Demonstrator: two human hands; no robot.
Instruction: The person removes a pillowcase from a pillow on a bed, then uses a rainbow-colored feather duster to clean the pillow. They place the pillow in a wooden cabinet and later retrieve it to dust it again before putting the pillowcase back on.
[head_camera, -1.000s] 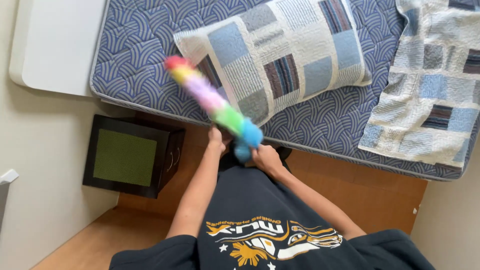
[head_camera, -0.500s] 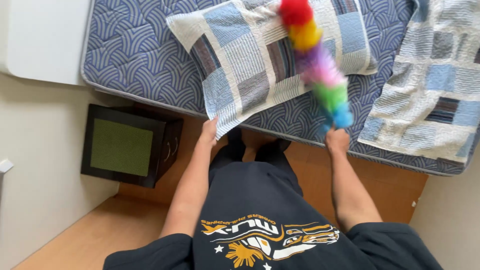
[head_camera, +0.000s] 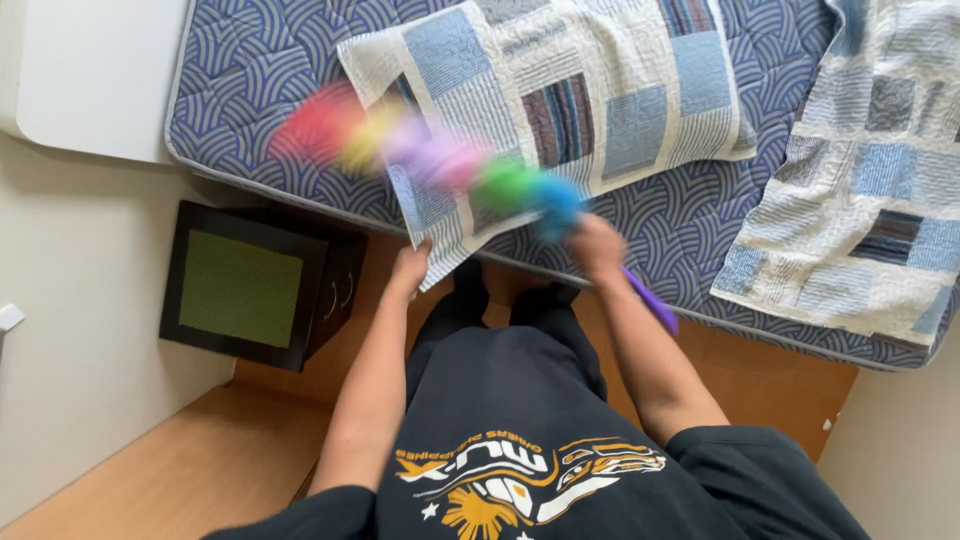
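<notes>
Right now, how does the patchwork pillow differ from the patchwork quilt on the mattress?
The patchwork pillow is plump and lies mid-mattress; the patchwork quilt is flat and drapes at the right edge. The left hand holds the pillow's corner; no hand touches the quilt. Both share blue-and-white patches.

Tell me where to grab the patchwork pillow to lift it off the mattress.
Probably grip the patchwork pillow at its near corner, coming from the bed's floor side. That corner overhangs the mattress edge, where the left hand already touches it, so fingers could close above and below.

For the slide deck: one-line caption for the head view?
Right hand sweeps a blurred rainbow duster across a patchwork pillow while left hand grips its corner.
</notes>
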